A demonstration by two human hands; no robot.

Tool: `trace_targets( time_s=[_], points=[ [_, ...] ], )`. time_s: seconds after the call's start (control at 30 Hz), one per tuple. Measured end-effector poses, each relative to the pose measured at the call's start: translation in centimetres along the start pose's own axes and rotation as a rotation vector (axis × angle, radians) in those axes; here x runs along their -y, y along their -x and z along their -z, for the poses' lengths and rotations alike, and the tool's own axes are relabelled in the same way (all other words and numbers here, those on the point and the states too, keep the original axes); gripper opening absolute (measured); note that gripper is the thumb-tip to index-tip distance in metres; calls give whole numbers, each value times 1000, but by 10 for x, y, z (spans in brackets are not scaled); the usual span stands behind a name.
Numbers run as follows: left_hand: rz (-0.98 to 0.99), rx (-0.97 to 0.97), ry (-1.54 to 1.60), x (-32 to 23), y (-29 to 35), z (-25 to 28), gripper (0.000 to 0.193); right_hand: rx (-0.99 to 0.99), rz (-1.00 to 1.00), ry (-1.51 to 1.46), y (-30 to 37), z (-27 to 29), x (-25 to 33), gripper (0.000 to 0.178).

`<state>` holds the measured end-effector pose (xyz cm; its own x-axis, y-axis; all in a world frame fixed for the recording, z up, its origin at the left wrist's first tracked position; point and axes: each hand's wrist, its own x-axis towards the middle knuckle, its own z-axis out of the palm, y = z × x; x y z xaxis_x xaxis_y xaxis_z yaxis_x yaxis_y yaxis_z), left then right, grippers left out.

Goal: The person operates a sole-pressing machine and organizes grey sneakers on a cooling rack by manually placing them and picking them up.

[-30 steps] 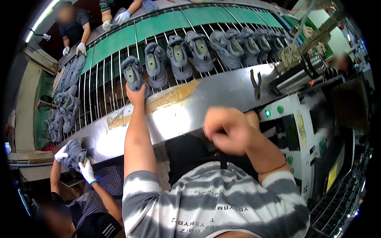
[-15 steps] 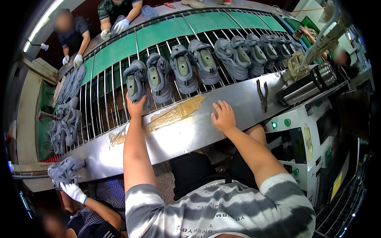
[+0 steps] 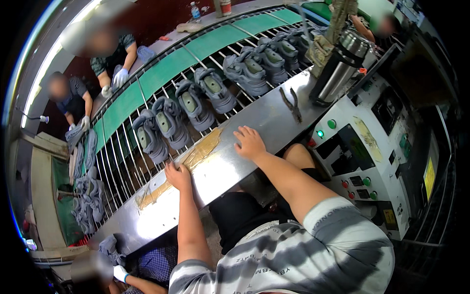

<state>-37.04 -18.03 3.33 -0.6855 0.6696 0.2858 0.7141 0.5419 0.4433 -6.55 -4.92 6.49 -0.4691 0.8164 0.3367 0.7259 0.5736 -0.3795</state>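
My left hand (image 3: 178, 176) lies on the metal ledge (image 3: 220, 169), at the edge of a brown tape patch (image 3: 202, 148). Its fingers are spread and hold nothing. Just beyond the fingertips is the heel of the leftmost grey sneaker (image 3: 155, 147) in a row on the bars of the conveyor rack (image 3: 128, 161). Palm down, my right hand (image 3: 250, 143) rests on the same ledge with nothing in it, fingers apart. More grey sneakers follow to the right, among them one sneaker (image 3: 170, 125) and another sneaker (image 3: 196, 109).
Rusty pliers (image 3: 292, 105) and a steel thermos (image 3: 338, 68) occupy the ledge to the right. A control panel (image 3: 352, 157) with lit buttons stands at my right. Several co-workers surround the rack; a gloved hand (image 3: 120, 273) is near a sneaker (image 3: 111, 251) at lower left.
My left hand has come off the leftmost sneaker's heel and now rests on the ledge. The view has turned right. My right hand stays on the ledge.
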Motion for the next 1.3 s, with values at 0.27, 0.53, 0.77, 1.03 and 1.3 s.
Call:
trace_targets(
  time_s=[0.27,0.53,0.77,1.03,1.3],
  points=[
    [-36,85,-118,-109,79,7,59,-1,-12,-6,4,2,1,48],
    [-35,96,-183,-120,80,11,55,-31,-18,-45,11,0,-1,48],
    [-65,89,-185,-114,81,6,53,-25,-44,7,21,-4,-2,49],
    [-77,11,-255,-105,86,6,49,50,-112,32,60,4,12,57],
    [-112,17,-292,-106,89,-2,49,202,-23,-211,160,58,-14,44]
  ],
)
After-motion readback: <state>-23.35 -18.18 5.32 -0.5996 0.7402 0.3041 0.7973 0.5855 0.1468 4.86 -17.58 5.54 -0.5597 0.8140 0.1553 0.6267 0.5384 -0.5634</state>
